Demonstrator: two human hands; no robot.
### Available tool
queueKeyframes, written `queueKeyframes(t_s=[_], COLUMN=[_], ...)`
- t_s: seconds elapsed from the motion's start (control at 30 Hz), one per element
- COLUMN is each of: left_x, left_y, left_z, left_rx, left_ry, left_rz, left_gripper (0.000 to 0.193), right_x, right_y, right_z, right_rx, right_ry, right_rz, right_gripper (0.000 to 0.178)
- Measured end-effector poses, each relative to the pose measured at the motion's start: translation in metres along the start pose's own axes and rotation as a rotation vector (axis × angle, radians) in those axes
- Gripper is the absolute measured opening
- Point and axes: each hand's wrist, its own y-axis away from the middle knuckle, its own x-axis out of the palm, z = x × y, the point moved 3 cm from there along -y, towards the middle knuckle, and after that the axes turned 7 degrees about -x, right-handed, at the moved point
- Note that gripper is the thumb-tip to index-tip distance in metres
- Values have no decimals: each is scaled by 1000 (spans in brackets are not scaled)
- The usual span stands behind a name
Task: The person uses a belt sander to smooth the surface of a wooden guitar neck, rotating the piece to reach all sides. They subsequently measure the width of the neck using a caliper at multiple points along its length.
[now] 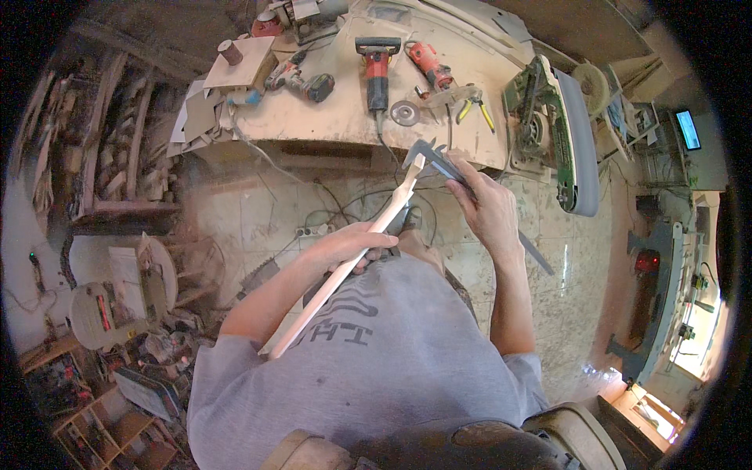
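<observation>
My left hand [356, 244] is closed round a long, pale, shaped wooden piece [379, 222] that slants from my chest up toward the bench. Its narrow far end has a notched, carved outline. In my right hand [487, 205] is a grey caliper [439, 161], gripped by its beam. The caliper's jaws sit at the tip of the wood, one on either side; whether both touch it I cannot tell. The caliper's long tail [537, 254] sticks out below my right wrist.
On the workbench [313, 125] ahead lie a cordless drill [301, 81], two red power tools [377, 74] [429, 64], a disc [405, 113] and yellow-handled pliers [475, 110]. A belt sander [576, 141] stands at its right end. Wooden shelves [117, 149] hold pieces on the left. Cables cross the tiled floor [258, 204].
</observation>
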Motion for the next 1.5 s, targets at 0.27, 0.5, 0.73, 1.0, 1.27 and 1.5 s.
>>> queueKeyframes(t_s=[0.27,0.5,0.73,1.0,1.27,1.5], left_x=[-4,-8,-8,-2,-1,3], left_y=[-4,-5,-8,-7,-15,-18], left_z=[-2,-7,-7,-11,-5,-5], left_rx=[-46,-43,-39,-82,-191,-254], left_ry=[-13,-13,28,62,179,163], left_rz=[13,26,20,15,74,51], left_gripper=[39,39,29,28,26,29], right_x=[8,15,20,23,39,43], right_y=[-4,-7,-8,-10,-8,-2], right_z=[-9,-17,-28,-36,-59,-66], right_rx=[-21,-1,-10,-3,37,44], right_ry=[108,106,149,145,60,29], right_rz=[121,160,179,193,243,247], right_gripper=[52,52,53,49,47,46])
